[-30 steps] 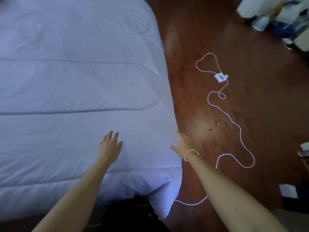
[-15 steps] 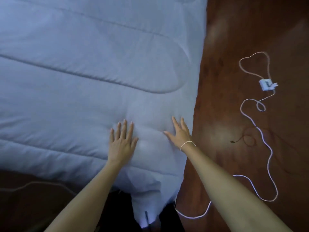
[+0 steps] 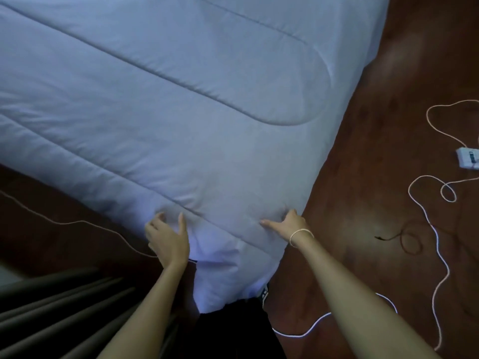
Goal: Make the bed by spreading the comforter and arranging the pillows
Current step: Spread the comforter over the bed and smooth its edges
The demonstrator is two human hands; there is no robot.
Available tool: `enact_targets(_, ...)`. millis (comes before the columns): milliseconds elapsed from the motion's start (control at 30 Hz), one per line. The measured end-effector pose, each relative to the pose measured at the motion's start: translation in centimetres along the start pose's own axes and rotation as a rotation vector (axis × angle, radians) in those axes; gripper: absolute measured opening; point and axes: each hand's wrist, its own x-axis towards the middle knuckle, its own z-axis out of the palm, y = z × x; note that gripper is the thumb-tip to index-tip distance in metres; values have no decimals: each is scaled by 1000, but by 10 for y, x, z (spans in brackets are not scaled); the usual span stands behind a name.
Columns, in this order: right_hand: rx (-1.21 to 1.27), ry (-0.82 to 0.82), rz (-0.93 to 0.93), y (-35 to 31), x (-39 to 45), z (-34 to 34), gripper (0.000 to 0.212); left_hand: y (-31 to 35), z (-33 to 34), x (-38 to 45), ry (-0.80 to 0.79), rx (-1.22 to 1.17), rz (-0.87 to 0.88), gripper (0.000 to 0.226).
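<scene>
A pale blue quilted comforter (image 3: 181, 104) covers the bed and fills the upper left of the view. Its near corner hangs down toward me. My left hand (image 3: 167, 239) grips the comforter at the foot edge, fingers curled into puckered fabric and thumb pointing up. My right hand (image 3: 290, 222), with a thin band on the wrist, holds the side edge near the corner; its fingers curl over the edge and its thumb lies flat on top. No pillows are in view.
Dark wooden floor (image 3: 363, 177) lies to the right of the bed. A white cable (image 3: 438, 244) winds across it to a white charger (image 3: 469, 158), with a thin dark cord (image 3: 404, 238) beside it. Dark curtain folds (image 3: 64, 307) hang at lower left.
Both hands lay flat on top of the comforter before. They have slid back to its corner, and their fingers have curled into the fabric.
</scene>
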Motion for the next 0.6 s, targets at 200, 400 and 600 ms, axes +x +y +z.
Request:
enact_targets(200,-171,-40,-174,-2,14,7,40,-3,8,47,-202,-124,-395,69)
enact_targets(400,-190,44,-316,9,7,21,34,-19,18,49,-180,-49,-164,39)
enact_targets(600,-207,-16,-298,35,-7,42,33,-58,6,28,-222,86,-46,41)
